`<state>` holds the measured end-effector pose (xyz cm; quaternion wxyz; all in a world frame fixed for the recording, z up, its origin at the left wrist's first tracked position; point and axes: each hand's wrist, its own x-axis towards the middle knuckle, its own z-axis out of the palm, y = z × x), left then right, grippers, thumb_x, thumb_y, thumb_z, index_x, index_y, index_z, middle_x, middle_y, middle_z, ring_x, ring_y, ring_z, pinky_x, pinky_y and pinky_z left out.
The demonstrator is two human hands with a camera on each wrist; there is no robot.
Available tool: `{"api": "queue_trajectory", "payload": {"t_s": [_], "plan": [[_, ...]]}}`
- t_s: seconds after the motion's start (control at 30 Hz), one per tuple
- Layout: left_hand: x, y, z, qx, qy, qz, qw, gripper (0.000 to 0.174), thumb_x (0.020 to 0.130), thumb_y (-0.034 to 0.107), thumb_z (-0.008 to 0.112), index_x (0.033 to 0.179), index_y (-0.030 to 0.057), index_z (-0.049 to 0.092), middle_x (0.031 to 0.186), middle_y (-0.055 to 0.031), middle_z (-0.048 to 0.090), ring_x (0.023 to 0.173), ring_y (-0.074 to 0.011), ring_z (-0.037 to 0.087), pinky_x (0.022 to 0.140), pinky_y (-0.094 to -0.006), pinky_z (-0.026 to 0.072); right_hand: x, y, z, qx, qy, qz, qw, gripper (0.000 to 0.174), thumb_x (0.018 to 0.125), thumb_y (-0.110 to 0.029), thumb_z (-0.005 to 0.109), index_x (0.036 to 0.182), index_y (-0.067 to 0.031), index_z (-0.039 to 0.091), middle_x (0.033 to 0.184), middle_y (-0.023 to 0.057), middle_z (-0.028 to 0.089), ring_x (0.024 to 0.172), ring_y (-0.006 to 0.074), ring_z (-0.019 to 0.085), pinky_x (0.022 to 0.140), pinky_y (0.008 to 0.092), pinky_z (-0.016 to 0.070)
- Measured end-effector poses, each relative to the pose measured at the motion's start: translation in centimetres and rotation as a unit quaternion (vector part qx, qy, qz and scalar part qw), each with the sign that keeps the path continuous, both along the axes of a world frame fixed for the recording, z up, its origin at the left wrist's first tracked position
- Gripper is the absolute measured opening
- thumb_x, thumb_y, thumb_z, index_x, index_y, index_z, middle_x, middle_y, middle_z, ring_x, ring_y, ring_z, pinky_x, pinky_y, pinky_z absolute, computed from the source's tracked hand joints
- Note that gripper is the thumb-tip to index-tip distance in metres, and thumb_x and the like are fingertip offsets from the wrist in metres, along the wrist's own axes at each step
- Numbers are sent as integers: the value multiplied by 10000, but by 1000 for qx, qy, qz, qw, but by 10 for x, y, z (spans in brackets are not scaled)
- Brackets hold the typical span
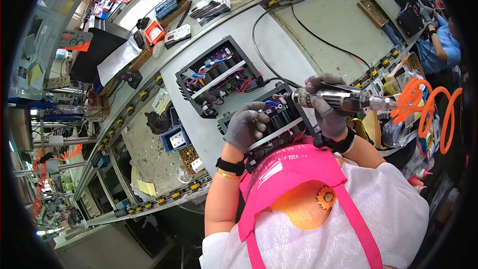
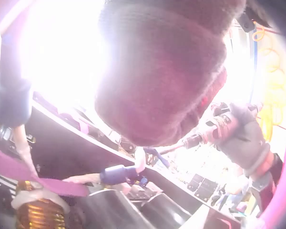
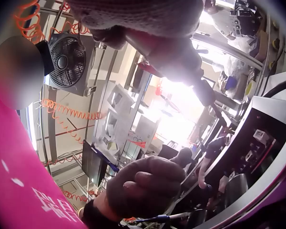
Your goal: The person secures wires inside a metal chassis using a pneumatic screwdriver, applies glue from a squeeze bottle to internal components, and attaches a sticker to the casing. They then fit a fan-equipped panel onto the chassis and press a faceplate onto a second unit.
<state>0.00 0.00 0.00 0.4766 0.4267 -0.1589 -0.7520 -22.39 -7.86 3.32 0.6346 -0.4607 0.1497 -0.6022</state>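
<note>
My gloved right hand grips a pneumatic screwdriver, which lies sideways with its nose toward the left. In the left wrist view the screwdriver's bit reaches toward the open housing. Under both hands is a black-framed electronic unit, with a purple board, dark cylinders and wires inside. My gloved left hand is over the unit's left side, fingers curled, small brass-coloured pieces showing at them. In the right wrist view the same left hand is close beside the housing. A second open unit sits just beyond.
An orange coiled hose runs from the screwdriver to the right. Blue bins and a box of small brass-coloured parts stand at left. A black cable loops across the white board. Another person works at far right.
</note>
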Motion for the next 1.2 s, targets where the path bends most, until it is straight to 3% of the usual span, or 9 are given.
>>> {"api": "queue_trajectory", "payload": {"t_s": [0.17,0.2,0.33,0.7,0.9,1.0,1.1,1.13,1.2], "plan": [[-31,-8,14,6,154,89,984,427,942,342,489,1220,18,471,840,-112,616,634,-144,578,457,-225,460,-1,5,25,19,-76,49,996,460,740,-13,652,1165,-99,497,1101,87,560,1032,206,527,926,419,434],[-34,-7,24,-1,152,112,982,329,955,261,486,1177,17,493,811,-83,589,614,-117,546,436,-207,440,0,9,33,41,-85,66,993,474,729,-22,662,1167,-101,499,1083,80,560,1020,194,524,926,405,428],[-32,3,7,-6,147,114,983,243,945,218,521,1063,8,559,761,-33,557,579,-48,493,433,-151,395,-3,5,27,23,-85,90,992,468,741,-23,649,1176,-96,495,1096,94,564,1008,192,536,932,406,420],[-42,5,24,65,71,105,990,291,951,331,495,926,49,563,646,-12,516,447,-37,422,357,-156,340,-2,10,33,27,-92,136,986,443,800,-11,609,1208,-68,446,1094,118,573,966,190,564,854,396,482],[-53,2,32,104,37,120,987,307,946,361,496,909,61,548,617,13,486,413,-33,361,337,-159,301,-4,10,28,0,-49,114,992,454,798,-23,625,1210,-71,441,1094,116,574,957,183,574,877,415,471],[-61,3,41,120,21,125,985,316,935,375,516,876,67,557,593,21,483,402,-40,375,342,-167,304,-3,15,30,12,-19,73,997,486,775,-136,711,1192,-100,464,1035,116,558,919,196,552,793,403,488],[-66,9,43,97,5,114,989,321,928,385,530,908,70,589,567,30,471,397,-48,376,357,-181,303,9,17,37,-74,-31,6,997,474,805,-144,682,1213,-96,446,1016,120,550,881,203,562,709,383,511],[-67,10,43,85,1,109,990,326,927,388,532,930,70,603,558,33,465,395,-51,371,363,-186,301,8,14,34,-84,-97,68,989,468,841,-108,641,1247,-76,411,1111,167,555,875,196,594,850,444,471],[-58,5,36,12,-111,127,986,334,932,391,523,1008,80,617,556,28,479,386,-54,362,373,-193,290,3,5,31,-97,-74,81,989,464,839,-106,643,1243,-71,418,1107,166,558,864,198,598,843,437,476]]}}
